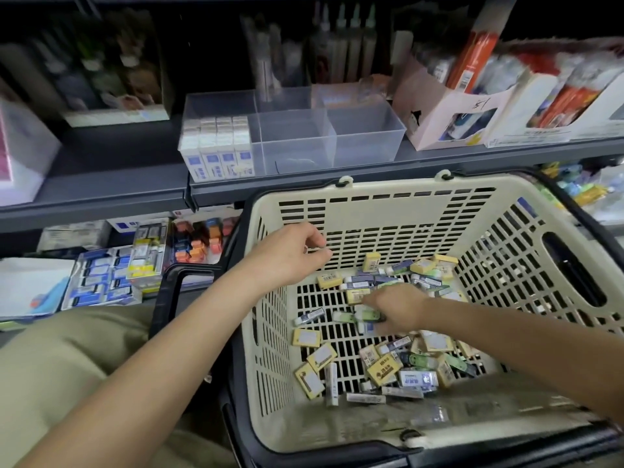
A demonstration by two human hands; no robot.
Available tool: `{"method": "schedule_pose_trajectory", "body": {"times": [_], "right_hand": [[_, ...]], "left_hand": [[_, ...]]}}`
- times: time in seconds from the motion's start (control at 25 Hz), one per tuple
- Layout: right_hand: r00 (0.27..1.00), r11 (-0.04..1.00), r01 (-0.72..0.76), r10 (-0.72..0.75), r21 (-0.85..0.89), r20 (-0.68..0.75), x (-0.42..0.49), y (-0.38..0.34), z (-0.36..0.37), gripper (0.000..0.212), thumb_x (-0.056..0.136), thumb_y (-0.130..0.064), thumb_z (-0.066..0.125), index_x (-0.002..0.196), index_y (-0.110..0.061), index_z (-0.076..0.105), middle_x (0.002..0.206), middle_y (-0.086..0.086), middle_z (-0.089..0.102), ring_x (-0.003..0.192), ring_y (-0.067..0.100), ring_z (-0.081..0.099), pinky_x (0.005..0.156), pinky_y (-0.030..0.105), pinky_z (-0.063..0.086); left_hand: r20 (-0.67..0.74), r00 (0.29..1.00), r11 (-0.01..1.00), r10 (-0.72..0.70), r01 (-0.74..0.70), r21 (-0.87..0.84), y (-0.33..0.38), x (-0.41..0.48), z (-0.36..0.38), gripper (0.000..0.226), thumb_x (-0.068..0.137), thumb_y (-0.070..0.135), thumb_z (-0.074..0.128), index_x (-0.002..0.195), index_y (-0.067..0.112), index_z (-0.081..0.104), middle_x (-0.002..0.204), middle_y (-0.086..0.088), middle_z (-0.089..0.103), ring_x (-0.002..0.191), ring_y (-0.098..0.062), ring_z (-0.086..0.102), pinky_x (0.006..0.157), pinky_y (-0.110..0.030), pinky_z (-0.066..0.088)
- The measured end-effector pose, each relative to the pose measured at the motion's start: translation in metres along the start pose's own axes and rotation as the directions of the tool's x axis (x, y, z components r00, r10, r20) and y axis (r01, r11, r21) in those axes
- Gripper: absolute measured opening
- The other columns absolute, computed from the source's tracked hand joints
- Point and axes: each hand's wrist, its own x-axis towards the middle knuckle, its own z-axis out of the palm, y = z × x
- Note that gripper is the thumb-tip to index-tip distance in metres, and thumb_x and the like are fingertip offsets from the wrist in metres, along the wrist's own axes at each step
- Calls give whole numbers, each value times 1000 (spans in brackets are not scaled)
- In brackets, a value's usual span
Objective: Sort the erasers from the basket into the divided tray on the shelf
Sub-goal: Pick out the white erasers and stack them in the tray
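right hand [396, 307] gripping green-sleeved erasers [366, 315] inside slotted beige plastic basket [371, 211]; left hand [287, 253] hovering loosely curled, empty

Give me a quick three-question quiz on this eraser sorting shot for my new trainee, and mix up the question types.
1. True or false: the left compartment of the divided tray already holds boxed erasers.
2. Which hand touches the loose erasers in the basket? A left, B right, C both.
3. Fill in: the tray's middle and right front compartments look ___.
Key: 1 true; 2 B, right hand; 3 empty.
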Motion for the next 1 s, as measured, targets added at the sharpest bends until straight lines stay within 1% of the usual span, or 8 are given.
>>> {"method": "schedule_pose_trajectory", "body": {"times": [0.16,0.32,0.48,0.64,0.72,0.8,0.88,1.0], "right_hand": [[994,925,-75,100,373,-49,-29,23,-32,45,87,-34,60,125,-12,49,94,-2,61,74,9,60,58,22,46],[982,729,22,112,685,-151,-52,24,-53,22,88,-33,61,106,-27,50,77,-16,52,57,-19,54,46,5,40],[940,660,98,185,745,-288,-54,19,-59,21,93,-17,50,113,-17,54,88,-3,61,71,6,60,61,16,47],[941,359,140,243,923,-237,-50,28,-53,30,82,-15,69,101,-23,48,79,-3,65,52,-1,56,47,12,41],[974,605,-26,195,796,-117,-45,33,-40,28,80,-25,71,99,-24,51,84,-4,66,68,8,63,56,19,47],[994,929,-71,98,364,-54,-35,33,-19,29,85,-26,64,112,-21,57,108,-1,63,99,17,60,81,28,50],[1000,996,-3,5,93,-18,-26,27,0,42,85,-21,57,127,-23,53,130,-3,53,119,19,46,99,36,40],[999,992,21,-17,-122,27,-14,22,12,50,83,-23,56,132,-23,45,134,-3,49,119,22,38,96,38,34]], "left_hand": [[149,989,999,21,-25,27,20,7,11,20,86,40,58,98,24,59,100,8,60,91,-11,57,83,-31,48],[261,965,995,26,-48,82,56,27,45,27,91,40,48,96,17,60,88,-2,56,77,-18,52,72,-33,44],[292,955,998,58,-46,-46,68,40,59,29,95,34,47,110,14,62,89,-3,61,79,-19,56,67,-30,43],[242,970,980,-17,64,-187,51,44,53,13,90,19,59,101,13,61,94,-9,70,81,-21,65,58,-25,42],[212,969,952,-130,182,-246,43,46,48,13,90,10,58,103,12,56,92,-7,67,72,-13,63,48,-18,43],[249,935,845,-252,338,-415,38,48,43,16,91,5,55,106,9,51,86,-7,66,67,-9,61,43,-15,46],[336,890,668,-307,453,-590,38,49,41,14,91,3,55,104,7,51,82,-7,67,67,-10,64,44,-17,50],[379,871,569,-313,492,-659,39,50,42,5,91,9,56,95,10,55,79,-2,70,65,-8,62,48,-19,48]]}}
